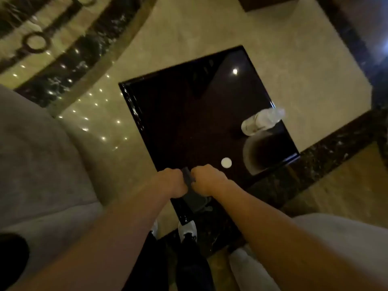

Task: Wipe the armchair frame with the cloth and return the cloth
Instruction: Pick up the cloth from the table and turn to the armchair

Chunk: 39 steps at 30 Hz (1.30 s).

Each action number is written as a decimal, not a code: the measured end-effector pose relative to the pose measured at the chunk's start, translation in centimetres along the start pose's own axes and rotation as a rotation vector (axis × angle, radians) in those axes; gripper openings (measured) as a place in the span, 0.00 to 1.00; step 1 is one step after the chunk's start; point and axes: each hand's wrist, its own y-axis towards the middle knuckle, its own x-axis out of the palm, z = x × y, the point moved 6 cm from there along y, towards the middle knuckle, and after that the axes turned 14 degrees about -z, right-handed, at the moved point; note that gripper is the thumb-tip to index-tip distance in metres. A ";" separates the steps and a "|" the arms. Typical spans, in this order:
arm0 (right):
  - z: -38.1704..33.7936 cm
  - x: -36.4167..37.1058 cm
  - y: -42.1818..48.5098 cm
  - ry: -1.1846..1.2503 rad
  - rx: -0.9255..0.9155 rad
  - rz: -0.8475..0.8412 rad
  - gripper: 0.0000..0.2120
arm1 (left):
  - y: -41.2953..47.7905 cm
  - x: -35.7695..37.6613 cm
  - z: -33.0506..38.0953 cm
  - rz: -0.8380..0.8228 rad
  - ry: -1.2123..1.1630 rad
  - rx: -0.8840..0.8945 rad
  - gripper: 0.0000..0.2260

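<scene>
A dark grey cloth (pixel 192 194) hangs between my two hands over the near edge of a glossy black square table (pixel 189 122). My left hand (pixel 171 182) and my right hand (pixel 206 181) are both closed on the cloth's top edge, knuckles nearly touching. The cloth's lower part drapes down onto the table edge. A grey upholstered armchair (pixel 37 156) stands at the left, with a dark piece of its frame (pixel 12 257) at the lower left. Another grey seat (pixel 344 238) shows at the lower right.
A clear plastic bottle (pixel 262 120) lies on its side at the table's right edge. A small white round cap (pixel 226 162) sits on the table just beyond my right hand. My white shoes (pixel 188 229) stand on the polished marble floor (pixel 210 28) below.
</scene>
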 end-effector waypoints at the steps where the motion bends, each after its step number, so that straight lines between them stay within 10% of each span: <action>1: 0.6 1.1 1.1 0.033 0.011 -0.003 0.09 | 1.3 0.6 0.2 0.004 0.021 0.013 0.09; 9: 3.1 7.8 7.2 0.274 0.077 0.233 0.26 | 7.2 2.7 -1.5 0.408 -0.195 0.027 0.25; 16: 4.5 9.9 8.9 0.530 0.133 0.372 0.30 | 11.0 3.8 -2.6 0.392 -0.114 -0.037 0.22; 21: 6.9 11.5 6.3 0.900 -0.008 0.350 0.08 | 9.1 4.8 -2.1 0.264 -0.367 0.130 0.10; 28: 11.2 16.9 -5.7 1.368 -0.114 0.408 0.07 | 1.8 9.7 5.6 -0.034 -0.994 0.353 0.13; 39: 22.0 33.1 -27.9 1.652 -0.123 0.859 0.12 | -8.0 22.1 31.2 -0.255 -0.638 0.635 0.09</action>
